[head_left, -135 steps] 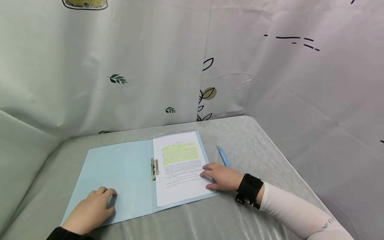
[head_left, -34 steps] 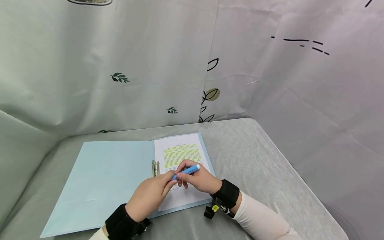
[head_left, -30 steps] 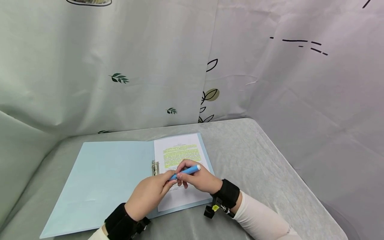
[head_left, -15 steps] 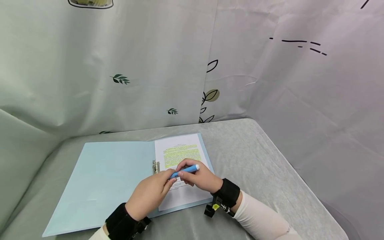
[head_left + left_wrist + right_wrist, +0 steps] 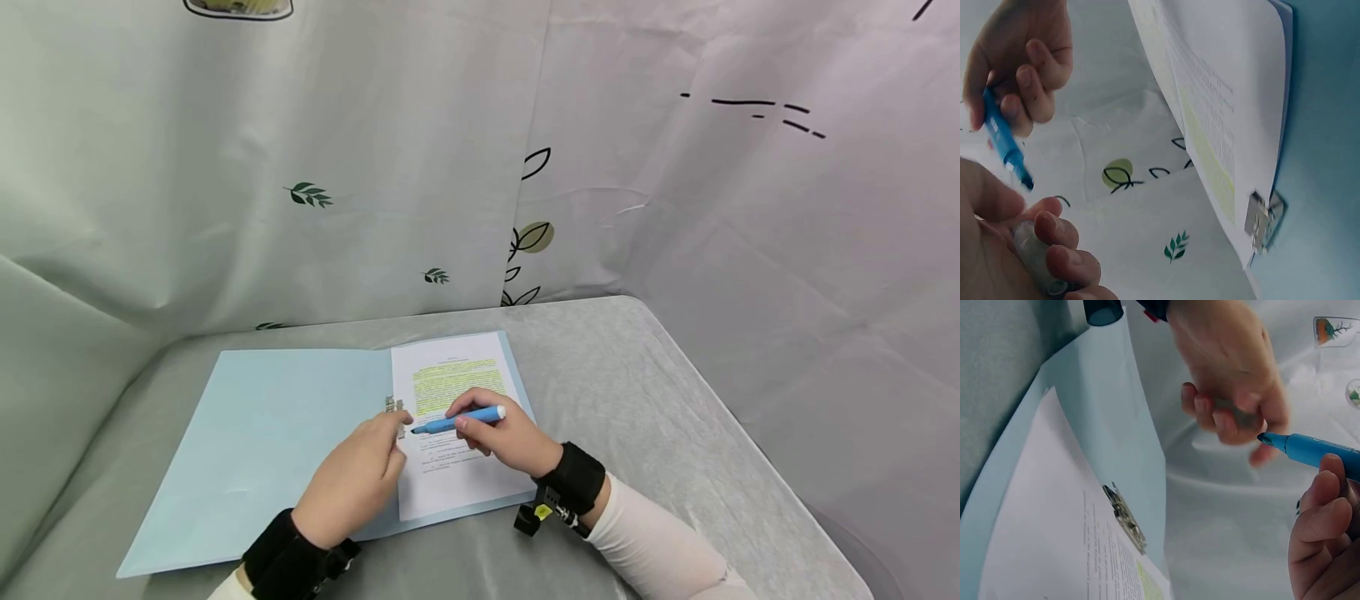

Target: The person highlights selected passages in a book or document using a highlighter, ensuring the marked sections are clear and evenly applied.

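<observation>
**My left hand (image 5: 348, 481) has drawn back from the blue marker (image 5: 459, 419)**

The light-blue folder (image 5: 277, 442) lies open across the lower left and centre, printed page (image 5: 431, 493) on its right half. My left hand, lower centre, curls round a small pale piece (image 5: 1034, 253); my right hand (image 5: 517, 439), just right of it, pinches the marker over the page, dark tip leftward. The metal clip (image 5: 1125, 517) sits just below mid-frame.

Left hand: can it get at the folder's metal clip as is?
Probably yes for a touch: in the head view the metal clip shows right by the left hand, nothing visible in between. Gripping it looks harder, since the fingers are curled round a small object.
</observation>
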`<action>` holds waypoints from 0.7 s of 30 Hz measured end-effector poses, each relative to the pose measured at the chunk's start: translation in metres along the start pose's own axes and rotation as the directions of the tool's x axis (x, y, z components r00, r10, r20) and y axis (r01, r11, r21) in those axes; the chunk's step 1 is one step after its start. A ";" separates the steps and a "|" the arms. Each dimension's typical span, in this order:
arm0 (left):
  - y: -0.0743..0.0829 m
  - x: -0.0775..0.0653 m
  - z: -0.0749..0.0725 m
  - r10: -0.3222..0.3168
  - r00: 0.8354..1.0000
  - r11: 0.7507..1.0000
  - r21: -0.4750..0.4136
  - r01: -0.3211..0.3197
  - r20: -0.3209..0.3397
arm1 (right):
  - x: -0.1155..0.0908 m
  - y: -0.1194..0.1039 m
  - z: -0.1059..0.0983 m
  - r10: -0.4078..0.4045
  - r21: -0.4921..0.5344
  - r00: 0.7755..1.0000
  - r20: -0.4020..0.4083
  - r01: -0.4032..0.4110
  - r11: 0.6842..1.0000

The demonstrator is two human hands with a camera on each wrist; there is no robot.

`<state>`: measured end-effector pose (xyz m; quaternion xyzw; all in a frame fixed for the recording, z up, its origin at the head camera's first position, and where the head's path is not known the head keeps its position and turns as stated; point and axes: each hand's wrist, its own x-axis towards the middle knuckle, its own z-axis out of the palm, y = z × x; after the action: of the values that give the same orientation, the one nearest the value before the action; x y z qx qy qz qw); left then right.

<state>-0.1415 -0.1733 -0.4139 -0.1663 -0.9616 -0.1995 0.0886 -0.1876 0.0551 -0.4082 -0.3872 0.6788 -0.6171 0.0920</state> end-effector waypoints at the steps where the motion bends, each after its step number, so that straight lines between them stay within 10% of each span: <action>1: -0.003 -0.001 -0.003 -0.007 1.000 1.000 0.001 0.007 -0.012 | 0.000 -0.002 -0.001 -0.007 0.005 1.000 -0.004 0.007 1.000; 13: -0.074 -0.052 -0.065 -0.122 0.974 0.985 0.097 0.143 -0.192 | 0.003 -0.005 -0.016 -0.011 0.004 0.999 -0.048 0.011 1.000; 21: -0.129 -0.098 -0.107 -0.451 0.878 0.885 0.047 0.463 -0.160 | 0.004 0.002 -0.028 0.036 -0.006 0.995 -0.090 -0.037 0.999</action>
<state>-0.0852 -0.3570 -0.3855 0.0840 -0.9722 -0.1856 0.1154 -0.2081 0.0740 -0.4024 -0.3471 0.6914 -0.6296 0.0713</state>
